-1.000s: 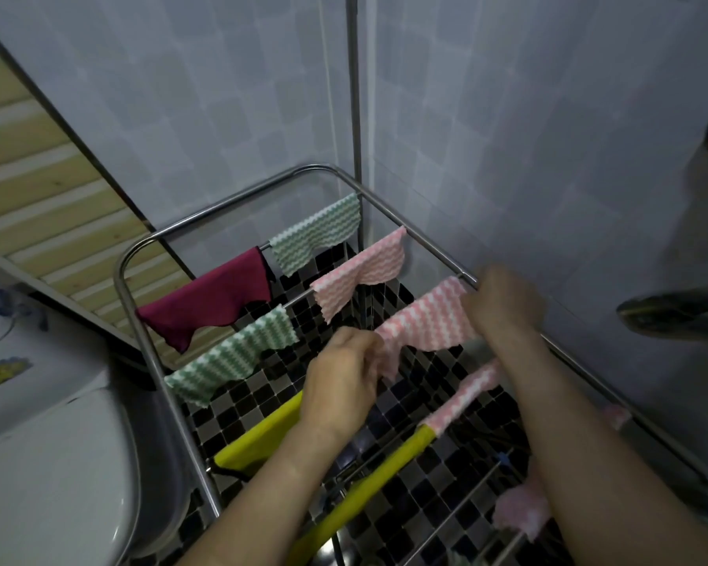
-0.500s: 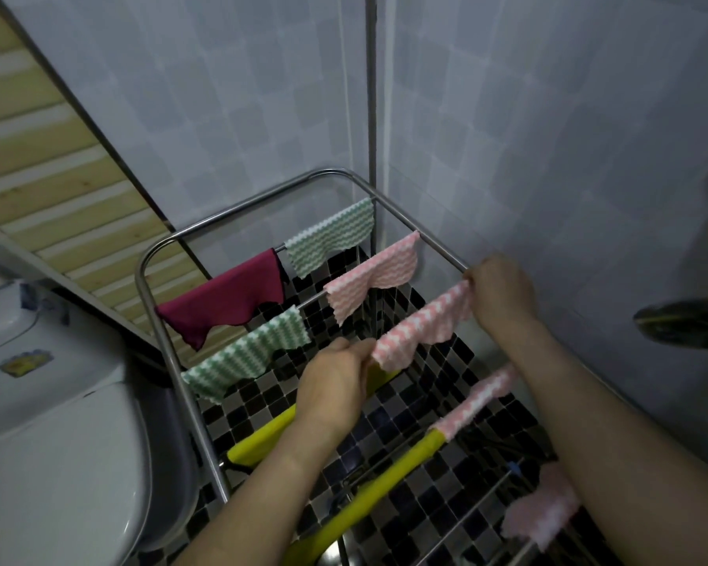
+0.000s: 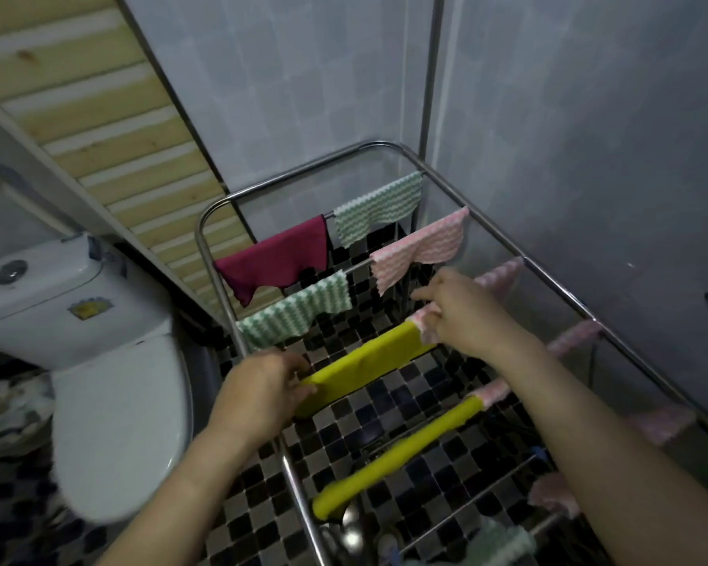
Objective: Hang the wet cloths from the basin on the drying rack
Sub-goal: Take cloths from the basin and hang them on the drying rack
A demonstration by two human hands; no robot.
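A steel drying rack [image 3: 213, 255] stands in the tiled corner. On its far rails hang a maroon cloth [image 3: 276, 261], two green wavy cloths [image 3: 379, 206] [image 3: 299, 310] and a pink wavy cloth [image 3: 419, 249]. A yellow cloth [image 3: 364, 361] lies over the middle rail. My left hand [image 3: 262, 392] grips its left end. My right hand [image 3: 462, 310] pinches its right end, where it meets another pink cloth [image 3: 501, 277]. A second yellow cloth [image 3: 397, 447] and pink cloths [image 3: 575, 335] hang on nearer rails. The basin is not in view.
A white toilet [image 3: 111, 398] stands close on the left of the rack. Tiled walls [image 3: 589, 157] close in behind and on the right. Black and white mosaic floor [image 3: 385, 410] shows under the rails. A wooden slatted panel [image 3: 99, 124] leans at upper left.
Both hands have left the pink cloth on the third rail and moved left onto the yellow cloth beside it. The view has swung right.
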